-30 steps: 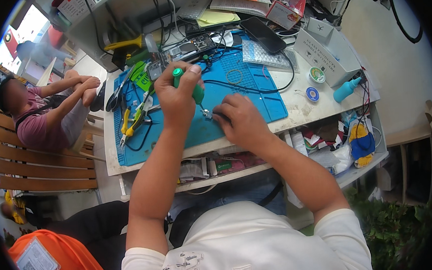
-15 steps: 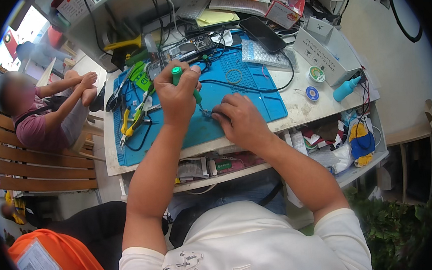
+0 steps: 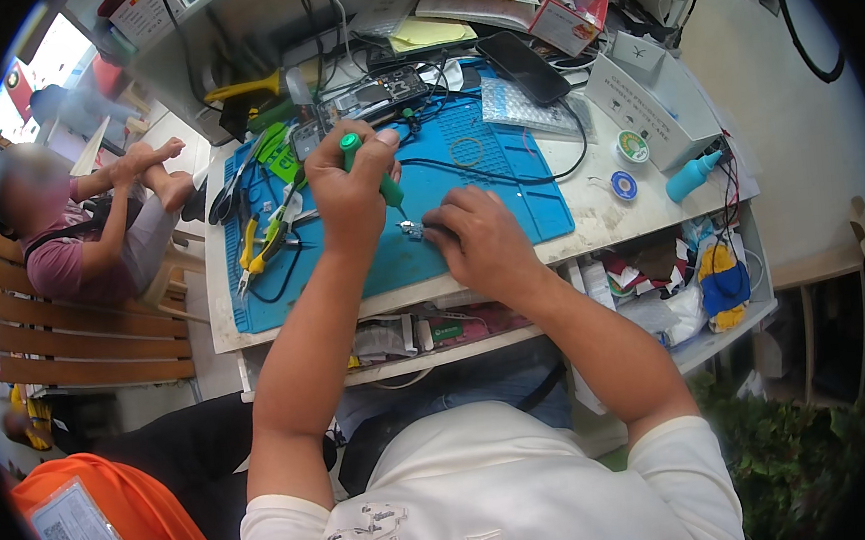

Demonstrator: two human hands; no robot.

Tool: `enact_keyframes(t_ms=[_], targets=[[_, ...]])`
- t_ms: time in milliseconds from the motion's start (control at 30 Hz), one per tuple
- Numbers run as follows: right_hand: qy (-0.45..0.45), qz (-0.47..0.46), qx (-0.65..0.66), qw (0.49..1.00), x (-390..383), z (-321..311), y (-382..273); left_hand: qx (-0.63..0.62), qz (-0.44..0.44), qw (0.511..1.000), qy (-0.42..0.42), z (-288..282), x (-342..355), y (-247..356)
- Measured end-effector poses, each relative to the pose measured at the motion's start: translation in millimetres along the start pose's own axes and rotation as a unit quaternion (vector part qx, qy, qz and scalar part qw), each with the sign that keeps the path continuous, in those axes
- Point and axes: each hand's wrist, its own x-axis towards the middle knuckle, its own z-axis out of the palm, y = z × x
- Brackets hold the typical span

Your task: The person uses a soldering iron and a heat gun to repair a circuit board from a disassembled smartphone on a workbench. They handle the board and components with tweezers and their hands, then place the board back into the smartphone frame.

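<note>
My left hand [image 3: 355,195] is closed around a screwdriver with a green handle [image 3: 390,191], its shaft pointing down and to the right. The screwdriver's tip is at a small silvery part [image 3: 410,229], too small to identify; whether they touch I cannot tell. My right hand [image 3: 480,237] pinches that part from the right, fingertips together, just above the blue work mat [image 3: 353,281]. Left of my left hand lie yellow-handled pliers [image 3: 252,244] and other hand tools. Beyond it, an opened-up phone [image 3: 380,95] shows its inner parts.
A dark smartphone [image 3: 524,68] rests on bubble wrap [image 3: 517,109] behind the mat. On the right stand a white box [image 3: 632,106], small spools [image 3: 624,186] and a teal bottle [image 3: 692,180]. A cluttered drawer [image 3: 694,352] juts out below. A person [image 3: 69,235] sits at left.
My hands have barely moved; the small part shows slightly more brightly at the screwdriver's tip. The seated person's hands and foot have shifted.
</note>
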Motion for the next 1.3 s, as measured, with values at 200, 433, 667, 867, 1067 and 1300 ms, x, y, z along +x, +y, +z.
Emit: enact_keyframes(t_ms=[200,433,667,867,1067,1300], targets=[[0.021,0.066,0.064,0.996,0.7,-4.1,-5.8,-0.041,0.021,0.999,0.005,30.9,-5.6,10.0],[0.027,0.053,0.055,0.997,1.4,-3.6,-5.1,0.005,-0.012,0.998,-0.065,15.1,-3.3,11.6],[0.020,0.035,0.041,0.998,1.1,-2.2,-3.5,-0.065,0.006,0.995,-0.073,18.9,-1.8,3.5],[0.013,0.026,0.025,0.999,1.7,-2.9,-3.7,0.069,-0.045,0.996,-0.029,16.2,-1.7,12.6],[0.015,0.027,0.024,0.999,0.4,-0.6,-2.5,0.038,-0.045,0.998,-0.006,10.4,2.8,11.0],[0.006,0.026,0.015,1.000,0.8,-2.1,-3.9,0.095,-0.017,0.995,-0.027,7.8,1.6,7.5]])
